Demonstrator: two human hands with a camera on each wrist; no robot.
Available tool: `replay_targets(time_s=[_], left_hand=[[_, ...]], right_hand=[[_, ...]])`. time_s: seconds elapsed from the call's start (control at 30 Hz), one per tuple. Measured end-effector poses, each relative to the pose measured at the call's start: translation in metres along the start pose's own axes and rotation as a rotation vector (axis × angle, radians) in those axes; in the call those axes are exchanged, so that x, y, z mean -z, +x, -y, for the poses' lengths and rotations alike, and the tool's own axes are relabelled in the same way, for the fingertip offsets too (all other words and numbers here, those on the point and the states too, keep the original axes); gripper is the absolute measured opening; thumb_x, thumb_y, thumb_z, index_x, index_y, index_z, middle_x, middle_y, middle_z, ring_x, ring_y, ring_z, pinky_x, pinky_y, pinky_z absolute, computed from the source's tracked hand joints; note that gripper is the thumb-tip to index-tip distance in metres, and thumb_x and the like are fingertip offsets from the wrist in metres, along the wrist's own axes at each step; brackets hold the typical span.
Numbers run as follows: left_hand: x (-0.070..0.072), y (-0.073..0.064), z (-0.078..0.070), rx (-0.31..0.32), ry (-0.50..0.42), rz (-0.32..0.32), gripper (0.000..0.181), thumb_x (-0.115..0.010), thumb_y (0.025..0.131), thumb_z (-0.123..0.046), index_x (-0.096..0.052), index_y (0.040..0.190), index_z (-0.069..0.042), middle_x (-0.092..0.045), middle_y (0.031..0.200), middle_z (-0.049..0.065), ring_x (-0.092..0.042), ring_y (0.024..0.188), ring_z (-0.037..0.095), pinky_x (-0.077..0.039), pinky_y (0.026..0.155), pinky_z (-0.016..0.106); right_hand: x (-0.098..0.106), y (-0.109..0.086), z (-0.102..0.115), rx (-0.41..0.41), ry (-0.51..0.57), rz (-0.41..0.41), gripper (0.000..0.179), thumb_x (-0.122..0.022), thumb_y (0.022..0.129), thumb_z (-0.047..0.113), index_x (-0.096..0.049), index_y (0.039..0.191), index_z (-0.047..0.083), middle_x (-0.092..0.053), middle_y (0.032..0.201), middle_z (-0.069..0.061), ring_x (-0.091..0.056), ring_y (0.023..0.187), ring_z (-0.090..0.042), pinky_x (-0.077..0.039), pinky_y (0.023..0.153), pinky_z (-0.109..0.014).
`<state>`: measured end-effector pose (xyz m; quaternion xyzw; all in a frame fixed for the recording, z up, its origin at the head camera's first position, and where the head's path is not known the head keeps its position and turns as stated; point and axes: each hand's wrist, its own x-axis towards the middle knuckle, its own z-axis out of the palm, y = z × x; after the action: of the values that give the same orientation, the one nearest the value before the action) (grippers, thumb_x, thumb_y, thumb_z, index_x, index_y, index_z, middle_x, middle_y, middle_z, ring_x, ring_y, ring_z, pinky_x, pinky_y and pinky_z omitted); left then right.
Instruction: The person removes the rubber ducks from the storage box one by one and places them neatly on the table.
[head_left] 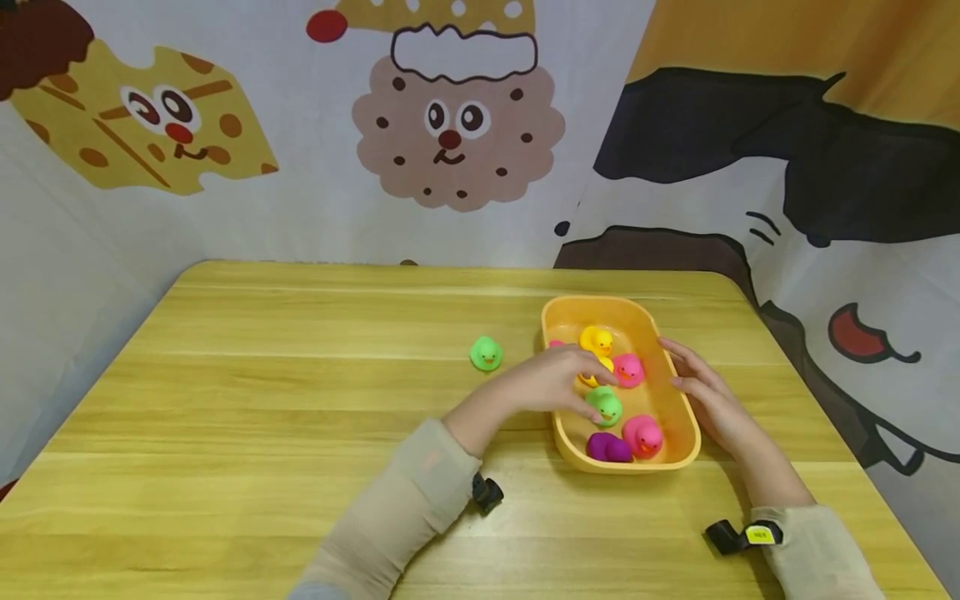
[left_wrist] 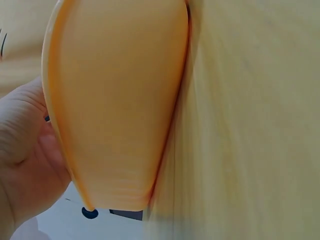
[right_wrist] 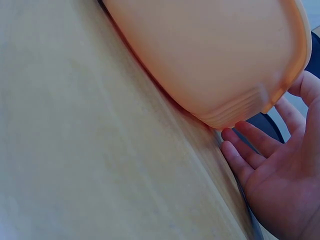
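An orange-yellow plastic basin [head_left: 678, 425] stands on the table, holding several small rubber ducks. My left hand [head_left: 551, 379] reaches over its left rim, thumb and fingers spread above a green rubber duck [head_left: 606, 406]. The thumb tip overlaps that duck; whether it touches is unclear. Around it lie a yellow duck [head_left: 597, 341], a pink duck [head_left: 628, 371], a larger pink duck [head_left: 643, 437] and a purple duck [head_left: 609, 447]. Another yellow duck is partly hidden behind the left fingers. My right hand [head_left: 712, 404] rests against the basin's right side with fingers extended, seen closer in the right wrist view.
One green duck [head_left: 486, 354] sits on the wooden table [head_left: 262, 400], left of the basin. A curtain [head_left: 300, 217] with cartoon prints hangs behind the table and along its right side. Each wrist carries a small black camera.
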<state>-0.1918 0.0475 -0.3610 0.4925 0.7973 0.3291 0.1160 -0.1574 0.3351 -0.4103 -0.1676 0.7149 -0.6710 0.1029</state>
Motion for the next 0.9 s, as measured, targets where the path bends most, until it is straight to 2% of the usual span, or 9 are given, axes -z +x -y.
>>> replay_targets(time_s=[0.23,0.43,0.6,0.9], left_hand=[[-0.002,0.008,0.002,0.039,0.030,0.042,0.050,-0.082,0.077,-0.023,-0.066,0.123,-0.009,-0.067,0.115,-0.002,-0.058,0.099,0.010,-0.042,0.085,0.015],[-0.003,0.016,-0.002,0.110,0.118,0.083,0.048,-0.082,0.077,-0.025,-0.068,0.121,-0.014,-0.066,0.102,-0.009,-0.057,0.093,0.006,-0.041,0.078,0.014],[-0.005,0.022,-0.002,0.166,0.135,0.125,0.045,-0.082,0.077,-0.025,-0.069,0.120,-0.018,-0.062,0.092,-0.015,-0.055,0.084,0.002,-0.042,0.072,0.015],[-0.007,0.026,-0.003,0.174,0.156,0.148,0.031,-0.082,0.077,-0.022,-0.073,0.107,-0.021,-0.060,0.086,-0.014,-0.053,0.079,0.003,-0.041,0.069,0.017]], right_hand=[[0.000,0.000,0.001,-0.004,-0.006,0.000,0.052,-0.037,0.101,0.005,-0.026,0.151,0.010,-0.039,0.139,0.000,-0.048,0.120,-0.009,-0.044,0.092,-0.023],[0.001,0.000,-0.001,0.003,-0.006,0.009,0.052,-0.036,0.101,0.005,-0.025,0.151,0.010,-0.039,0.139,0.000,-0.048,0.120,-0.009,-0.044,0.092,-0.024],[0.001,0.000,-0.001,0.007,-0.010,0.008,0.052,-0.036,0.101,0.005,-0.025,0.151,0.009,-0.039,0.139,0.000,-0.047,0.121,-0.009,-0.045,0.092,-0.024],[0.001,0.000,-0.002,0.013,0.001,0.015,0.052,-0.036,0.101,0.004,-0.024,0.151,0.009,-0.040,0.140,0.000,-0.048,0.121,-0.010,-0.045,0.092,-0.024]])
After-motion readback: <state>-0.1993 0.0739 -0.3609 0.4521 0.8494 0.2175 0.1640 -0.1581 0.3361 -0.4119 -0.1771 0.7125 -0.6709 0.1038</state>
